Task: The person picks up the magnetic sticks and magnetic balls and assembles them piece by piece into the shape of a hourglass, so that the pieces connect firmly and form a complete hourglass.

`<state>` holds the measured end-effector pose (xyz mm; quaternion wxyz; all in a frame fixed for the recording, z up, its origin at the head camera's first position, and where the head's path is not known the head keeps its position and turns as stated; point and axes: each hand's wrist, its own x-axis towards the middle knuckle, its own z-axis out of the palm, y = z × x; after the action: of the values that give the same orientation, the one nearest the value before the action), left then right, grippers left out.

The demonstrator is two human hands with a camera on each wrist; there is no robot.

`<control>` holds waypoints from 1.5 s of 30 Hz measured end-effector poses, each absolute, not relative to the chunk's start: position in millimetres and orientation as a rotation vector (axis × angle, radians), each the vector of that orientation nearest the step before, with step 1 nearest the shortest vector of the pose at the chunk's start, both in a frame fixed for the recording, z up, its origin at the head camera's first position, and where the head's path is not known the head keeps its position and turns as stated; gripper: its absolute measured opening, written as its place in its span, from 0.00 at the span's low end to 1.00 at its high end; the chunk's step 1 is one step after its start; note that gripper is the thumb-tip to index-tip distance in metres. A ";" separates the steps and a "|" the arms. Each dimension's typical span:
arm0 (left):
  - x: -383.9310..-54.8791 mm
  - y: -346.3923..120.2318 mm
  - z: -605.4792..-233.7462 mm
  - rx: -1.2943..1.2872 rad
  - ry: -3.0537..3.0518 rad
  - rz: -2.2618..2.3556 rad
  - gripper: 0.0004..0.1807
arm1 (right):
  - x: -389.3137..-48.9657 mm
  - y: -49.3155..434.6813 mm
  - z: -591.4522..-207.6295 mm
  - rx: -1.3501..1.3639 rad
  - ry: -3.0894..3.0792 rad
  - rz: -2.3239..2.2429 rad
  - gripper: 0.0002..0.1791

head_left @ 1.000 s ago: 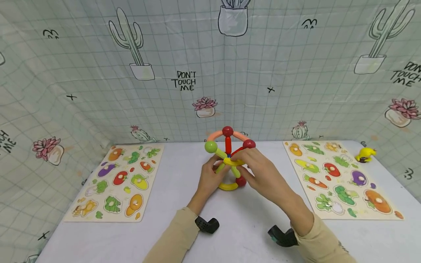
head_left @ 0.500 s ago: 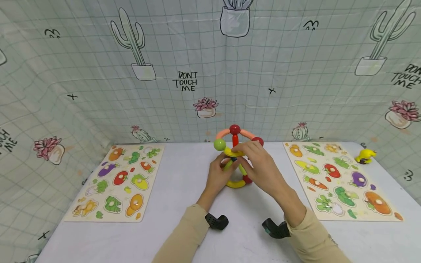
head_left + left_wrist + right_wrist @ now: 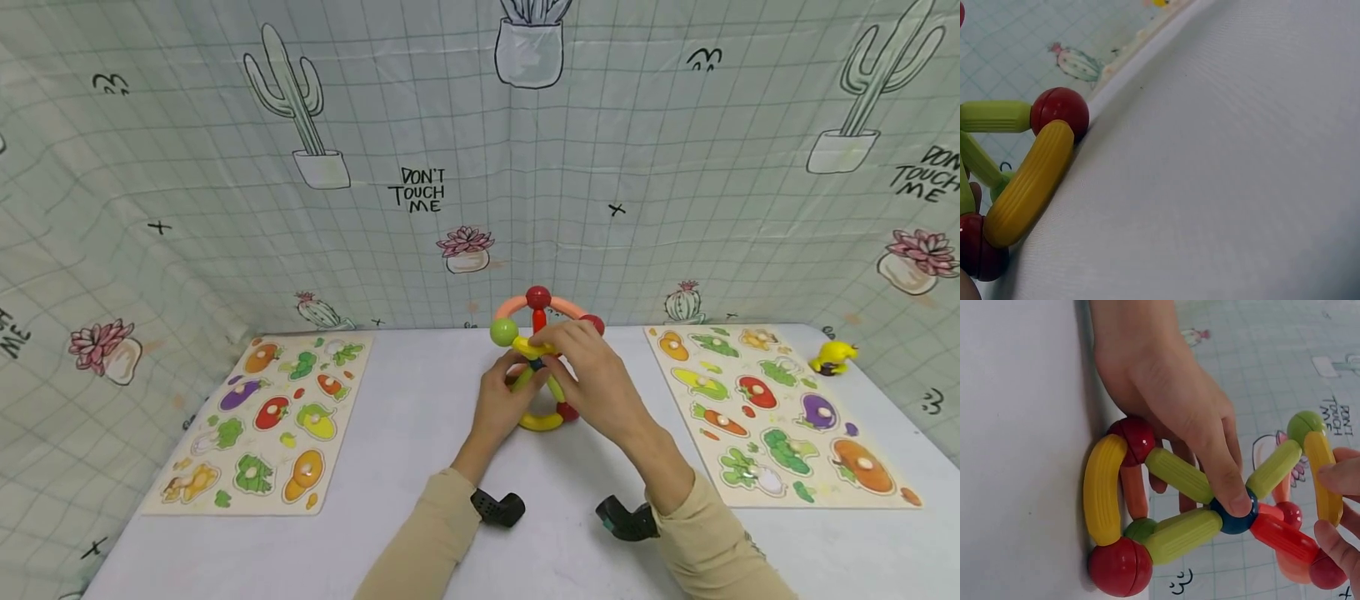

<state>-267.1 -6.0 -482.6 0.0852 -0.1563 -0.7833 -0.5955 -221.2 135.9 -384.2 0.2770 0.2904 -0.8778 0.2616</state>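
Note:
A toy wheel of magnetic-style balls and rods stands upright on the table, its blue hub ball (image 3: 1235, 525) joined to green and red rods. My left hand (image 3: 498, 408) grips it at the hub, thumb on the blue ball and fingers behind. With thumb and fingertips, my right hand (image 3: 600, 387) pinches a yellow curved rod (image 3: 1322, 465). One end of that rod meets the light green ball (image 3: 1305, 427); its other end points towards a red ball (image 3: 1329, 572). Another yellow curved rod (image 3: 1032, 184) spans two red balls at the table, seen in both wrist views.
Vegetable puzzle boards lie on either side, a left board (image 3: 288, 454) and a right board (image 3: 780, 408). A small yellow toy (image 3: 834, 357) sits beyond the right one. Patterned cloth (image 3: 570, 208) hangs behind the white table (image 3: 420, 375).
Both hands and the wheel have shifted to the right. The yellow curved rod in my right hand has risen from in front of the hub to the light green ball.

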 end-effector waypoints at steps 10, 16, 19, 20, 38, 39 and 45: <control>-263.3 -7.5 -482.5 -0.492 -2.287 -1.712 0.22 | -220.2 139.8 -379.8 0.813 -2.361 0.724 0.18; -262.4 -5.7 -482.8 -0.496 -2.291 -1.705 0.21 | -220.7 152.7 -374.2 0.792 -2.289 0.815 0.13; -261.4 -5.6 -482.0 -0.490 -2.303 -1.690 0.21 | -224.1 163.6 -371.5 0.721 -2.243 0.866 0.11; -261.2 -5.7 -481.5 -0.488 -2.305 -1.685 0.21 | -225.6 167.5 -371.3 0.699 -2.249 0.872 0.11; -264.1 -9.7 -486.3 -0.526 -2.254 -1.644 0.18 | -221.9 136.2 -391.9 0.566 -2.367 0.664 0.24; -264.4 -9.7 -486.5 -0.537 -2.245 -1.645 0.18 | -221.7 135.4 -393.1 0.541 -2.375 0.687 0.25; -264.6 -8.9 -486.9 -0.568 -2.224 -1.650 0.18 | -224.4 135.8 -403.4 0.519 -2.466 0.859 0.24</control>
<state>-264.6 -8.9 -486.9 0.1568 -0.1984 -0.7770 -0.5764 -224.4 135.8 -403.4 0.2371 0.1895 -0.8998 0.3134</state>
